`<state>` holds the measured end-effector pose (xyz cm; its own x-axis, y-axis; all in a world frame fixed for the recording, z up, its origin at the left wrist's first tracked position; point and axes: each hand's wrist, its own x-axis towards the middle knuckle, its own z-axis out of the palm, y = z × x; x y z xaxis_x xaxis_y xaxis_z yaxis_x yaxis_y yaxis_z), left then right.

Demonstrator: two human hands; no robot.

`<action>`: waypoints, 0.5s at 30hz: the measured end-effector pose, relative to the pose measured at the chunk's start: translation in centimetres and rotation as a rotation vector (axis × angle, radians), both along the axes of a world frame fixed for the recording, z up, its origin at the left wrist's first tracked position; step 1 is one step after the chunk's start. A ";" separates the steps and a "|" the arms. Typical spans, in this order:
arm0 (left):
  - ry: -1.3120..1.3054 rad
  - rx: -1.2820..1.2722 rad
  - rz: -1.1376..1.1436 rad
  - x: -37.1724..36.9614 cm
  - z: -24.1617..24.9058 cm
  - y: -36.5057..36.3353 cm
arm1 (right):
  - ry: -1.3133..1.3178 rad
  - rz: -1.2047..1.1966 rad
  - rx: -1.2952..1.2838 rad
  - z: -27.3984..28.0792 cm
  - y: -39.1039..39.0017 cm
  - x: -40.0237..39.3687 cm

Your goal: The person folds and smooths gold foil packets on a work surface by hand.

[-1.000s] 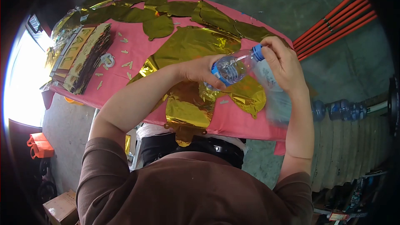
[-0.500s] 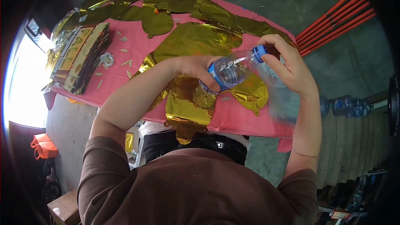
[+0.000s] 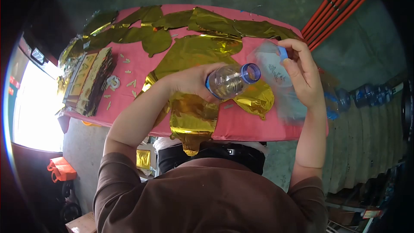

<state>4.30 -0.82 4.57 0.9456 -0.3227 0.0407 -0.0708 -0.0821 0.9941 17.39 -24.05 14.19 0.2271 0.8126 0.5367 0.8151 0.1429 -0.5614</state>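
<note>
My left hand (image 3: 202,82) is wrapped round a clear plastic water bottle (image 3: 228,82) with a blue label. The bottle is tilted, its uncapped mouth pointing right and towards me. Between the thumb and fingers of my right hand (image 3: 304,71) is a blue bottle cap (image 3: 282,53), apart from the bottle. Gold foil balloons (image 3: 194,112) lie flat on the pink tablecloth (image 3: 241,125) beneath my hands. Clear plastic bags (image 3: 274,71) lie behind and beside my right hand.
At the left of the table stands a stack of printed packets (image 3: 90,80), with a white ribbon coil (image 3: 113,82) and small pale strips nearby. Red poles (image 3: 336,8) lie beyond the far right edge. Large blue water bottles (image 3: 366,97) are on the floor at right.
The cap has come off the bottle and moved right with my right hand. My left hand has turned the bottle's mouth more towards me. The head view has shifted slightly.
</note>
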 end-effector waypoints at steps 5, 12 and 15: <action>-0.459 0.186 0.102 -1.8 4.1 -2.7 | 0.416 -0.072 -0.058 -6.9 -1.4 0.7; -0.919 0.281 0.041 -2.5 9.3 -5.4 | 0.700 0.016 0.077 -12.8 -0.9 1.1; -0.959 0.297 0.015 -2.6 10.9 -6.4 | 0.729 0.018 0.127 -13.3 -1.0 1.1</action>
